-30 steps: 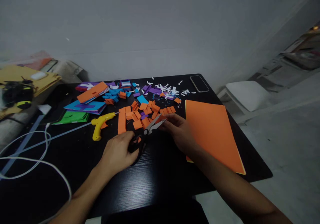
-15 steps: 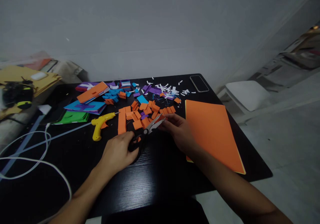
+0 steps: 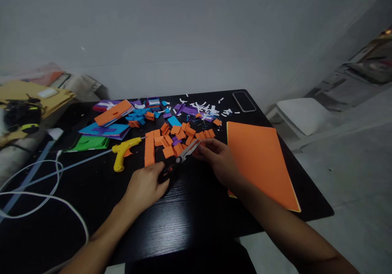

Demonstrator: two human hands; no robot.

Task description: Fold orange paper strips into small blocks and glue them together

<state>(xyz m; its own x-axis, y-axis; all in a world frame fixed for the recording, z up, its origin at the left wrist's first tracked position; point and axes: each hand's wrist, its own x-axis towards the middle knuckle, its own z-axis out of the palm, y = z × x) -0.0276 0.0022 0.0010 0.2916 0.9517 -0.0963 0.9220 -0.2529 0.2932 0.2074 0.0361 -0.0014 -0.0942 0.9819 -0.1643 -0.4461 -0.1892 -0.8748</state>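
Note:
My left hand (image 3: pixel 146 185) is wrapped round the black handles of a pair of scissors (image 3: pixel 183 156), whose blades point up and right, almost together. At the blade tips my right hand (image 3: pixel 217 158) is closed in a pinch on a small piece of orange paper, mostly hidden by the fingers. Just beyond the scissors lies a loose heap of small folded orange paper pieces (image 3: pixel 180 135). A longer orange paper strip (image 3: pixel 149 149) rests left of that heap. Beside my right forearm is a stack of orange sheets (image 3: pixel 257 155) with a yellow edge beneath.
A yellow glue gun (image 3: pixel 122 151) lies left of the strip. Behind it are folded paper bundles (image 3: pixel 113 114) and a green one (image 3: pixel 92 143). White and purple scraps (image 3: pixel 202 110) are scattered near a phone (image 3: pixel 244 102). A white cable (image 3: pixel 45 196) loops at the left.
The scissor blades have come closer together near my right fingertips. Both hands stay in nearly the same place.

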